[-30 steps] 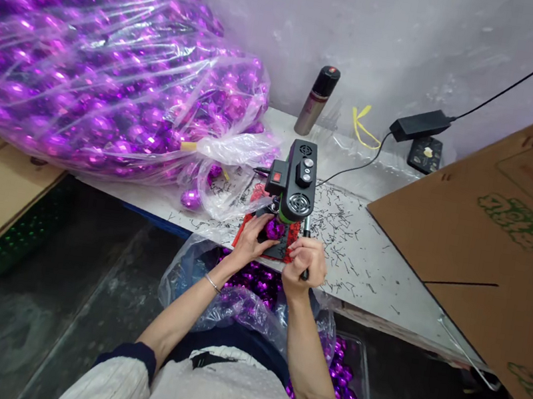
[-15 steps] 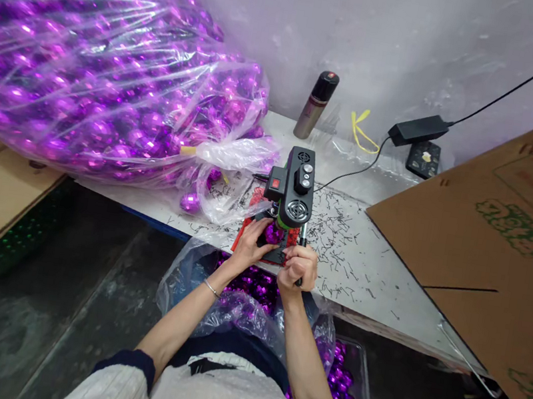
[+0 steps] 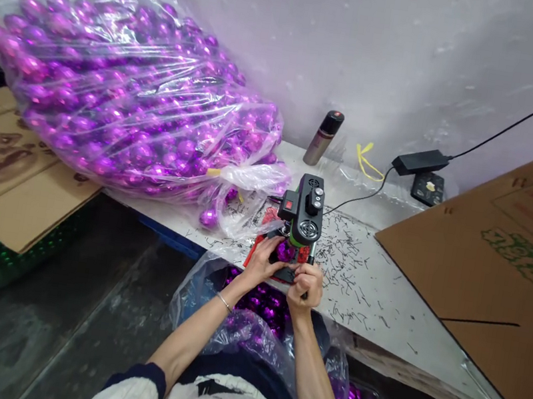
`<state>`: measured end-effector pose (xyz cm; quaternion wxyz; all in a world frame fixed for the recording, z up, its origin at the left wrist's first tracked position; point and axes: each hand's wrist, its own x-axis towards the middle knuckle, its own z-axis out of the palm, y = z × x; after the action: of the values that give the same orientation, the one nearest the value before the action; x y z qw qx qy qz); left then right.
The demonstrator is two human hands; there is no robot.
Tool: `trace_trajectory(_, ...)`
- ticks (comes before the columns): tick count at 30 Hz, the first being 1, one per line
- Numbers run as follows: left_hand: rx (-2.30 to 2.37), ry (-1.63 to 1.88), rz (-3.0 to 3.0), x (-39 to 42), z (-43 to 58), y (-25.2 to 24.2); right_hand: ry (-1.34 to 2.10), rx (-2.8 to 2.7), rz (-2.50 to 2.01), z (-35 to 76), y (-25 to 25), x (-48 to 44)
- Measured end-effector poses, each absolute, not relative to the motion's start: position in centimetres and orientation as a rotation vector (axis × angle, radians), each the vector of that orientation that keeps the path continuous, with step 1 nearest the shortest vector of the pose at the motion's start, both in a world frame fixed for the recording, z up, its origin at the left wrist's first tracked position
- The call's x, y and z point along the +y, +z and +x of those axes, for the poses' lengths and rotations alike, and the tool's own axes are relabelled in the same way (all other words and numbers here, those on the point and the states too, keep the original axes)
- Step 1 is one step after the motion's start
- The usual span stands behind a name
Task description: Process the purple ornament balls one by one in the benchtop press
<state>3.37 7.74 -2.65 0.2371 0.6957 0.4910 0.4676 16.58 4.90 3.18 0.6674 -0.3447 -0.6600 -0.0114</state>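
A small black bench machine with a red switch and round vents stands on the table on a red and black base. Under its head sits a shiny purple ball. My left hand is closed around the left side of this ball, thumb in front. Wrapped round the machine's lever handle is my right hand, just right of the ball; its fingers cover most of the handle. An open clear bag with purple balls hangs below my wrists at the table edge.
A big clear bag of purple balls lies at the left, above a cardboard sheet. Behind the machine stand a spray can and a power adapter. Short dark bits litter the table. A cardboard box fills the right.
The view has shifted, so the scene sits lower and further right. Both hands keep their places, the left at the ball and the right on the lever.
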Motion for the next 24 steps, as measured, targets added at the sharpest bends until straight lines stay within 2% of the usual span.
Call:
trace_trajectory(4,1.317,1.310,1.901,8.1,3.5,-2.6,-0.026,-1.440,-0.801,16.2,5.2,4.8)
trace_trajectory(11,1.403,1.441,1.909,5.9,3.5,-3.3,0.224,-1.362,-1.032,16.0,12.9,4.6)
trace_trajectory(17,1.351,1.373,2.265,0.0,1.6,-4.6,0.117,-1.443,-0.937,16.1,11.8,4.0)
trace_trajectory(21,1.577,1.367,2.230,4.4,-1.2,-1.6,0.073,-1.465,-0.912,16.1,10.9,3.9)
trace_trajectory(24,1.978,1.151,2.084,11.5,-4.2,2.1,0.055,-1.487,-0.911,16.1,10.8,3.9)
